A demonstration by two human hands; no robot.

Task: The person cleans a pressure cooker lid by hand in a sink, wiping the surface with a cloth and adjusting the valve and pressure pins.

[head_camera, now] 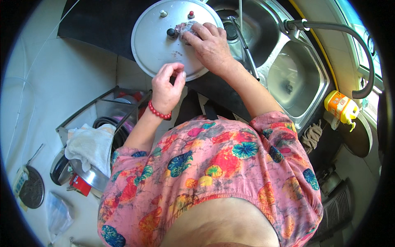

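Note:
A large round metal pressure-cooker lid (154, 46) spans the counter's edge before me. It carries a black knob (171, 32), a red-topped valve (191, 14) and a pale valve (163, 13). My right hand (213, 43) is bent over a crumpled clear plastic wrap (185, 28) with something pinkish inside, and its fingers grip the wrap near the lid's centre. Its fingertips are partly hidden. Near the lid's front rim hovers my left hand (168, 81), loosely curled, thumb apart from the fingers, with nothing visible in it. A red bead bracelet circles that wrist.
Right of the lid lies a double steel sink (322, 83) with a grey flexible tap (342, 26). A yellow pump bottle (341, 106) and a brown rag (312, 136) sit beyond. At lower left, a metal rack (92, 100) holds pans, and a white towel (89, 145) drapes over it.

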